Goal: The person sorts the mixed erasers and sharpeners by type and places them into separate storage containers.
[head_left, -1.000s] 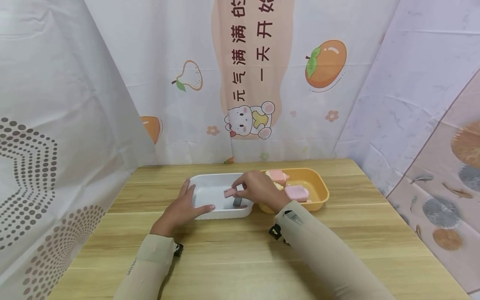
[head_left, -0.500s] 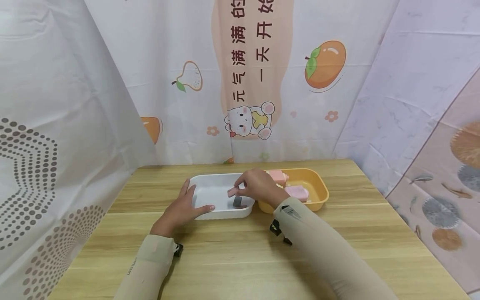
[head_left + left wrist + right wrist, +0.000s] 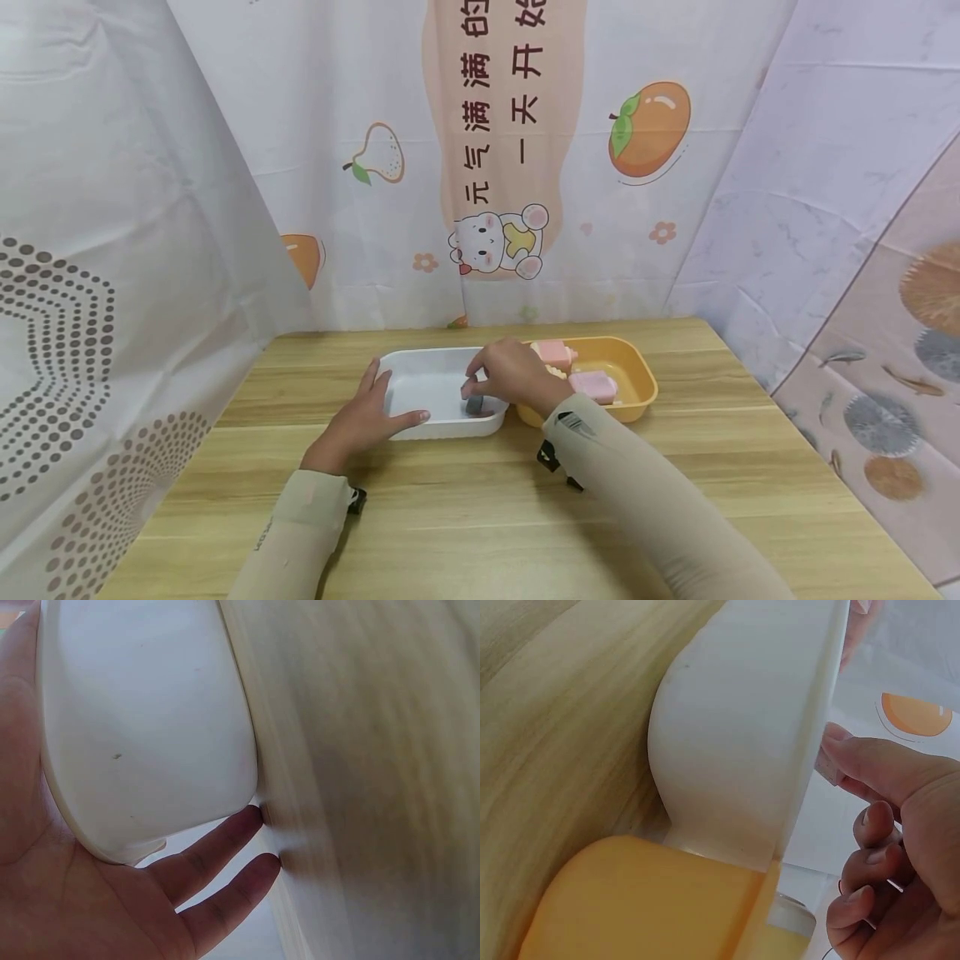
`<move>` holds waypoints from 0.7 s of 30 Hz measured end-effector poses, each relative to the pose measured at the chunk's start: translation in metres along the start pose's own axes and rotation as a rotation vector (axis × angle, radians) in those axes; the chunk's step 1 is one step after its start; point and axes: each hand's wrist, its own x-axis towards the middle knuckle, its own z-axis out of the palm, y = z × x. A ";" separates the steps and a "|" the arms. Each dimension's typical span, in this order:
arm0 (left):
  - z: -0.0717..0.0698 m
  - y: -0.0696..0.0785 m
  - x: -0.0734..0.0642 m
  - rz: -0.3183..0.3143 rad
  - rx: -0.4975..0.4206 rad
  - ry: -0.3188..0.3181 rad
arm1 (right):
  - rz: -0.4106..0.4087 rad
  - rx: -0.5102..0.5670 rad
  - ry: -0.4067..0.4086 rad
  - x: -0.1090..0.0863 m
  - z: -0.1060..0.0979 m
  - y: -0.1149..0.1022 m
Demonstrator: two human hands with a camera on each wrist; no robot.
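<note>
White tray point(image 3: 412, 392): sits on the wooden bench point(image 3: 450, 517), its right end just beside the orange tray point(image 3: 642, 375).
Left hand point(image 3: 363, 417): spread round the left end of the white tray and touching it, the thumb lying along the near rim; the grip is loose, with fairly straight fingers against the outer wall in the left wrist view.
Right hand point(image 3: 517, 373): reaches over the right part of the white tray; the grip is a pinch, thumb and forefinger on a small block, the other fingers curled.
Small block point(image 3: 827, 769): pinkish-grey, mostly covered by the fingertips, near the rim in the right wrist view; whether it touches anything below is not clear.
Grey block point(image 3: 474, 405): lies inside the white tray, toward its right end, just below the right fingertips.
Orange tray contents: a pink bottle-like piece point(image 3: 553, 353) at the far left, a pale pink piece point(image 3: 594, 387) nearer the front, and a cream-yellow piece point(image 3: 557, 372) partly hidden by the right hand.
Sleeves point(image 3: 300, 525): beige on both arms, with black devices point(image 3: 357, 500) at the wrists.
Backdrop: white cloth point(image 3: 330, 83) printed with fruit, flowers, dark characters and a cartoon animal point(image 3: 495, 242).
</note>
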 end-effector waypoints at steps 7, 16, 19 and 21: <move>0.001 0.000 0.001 0.006 0.011 0.003 | 0.005 -0.034 -0.009 0.001 0.001 -0.003; 0.002 -0.001 0.003 0.002 0.011 0.009 | 0.021 -0.041 -0.068 0.002 0.005 -0.011; 0.003 -0.001 0.003 0.003 0.015 0.008 | 0.020 -0.037 -0.087 0.003 0.007 -0.013; 0.002 -0.002 0.002 -0.001 0.017 0.009 | 0.012 -0.034 -0.094 0.003 0.007 -0.014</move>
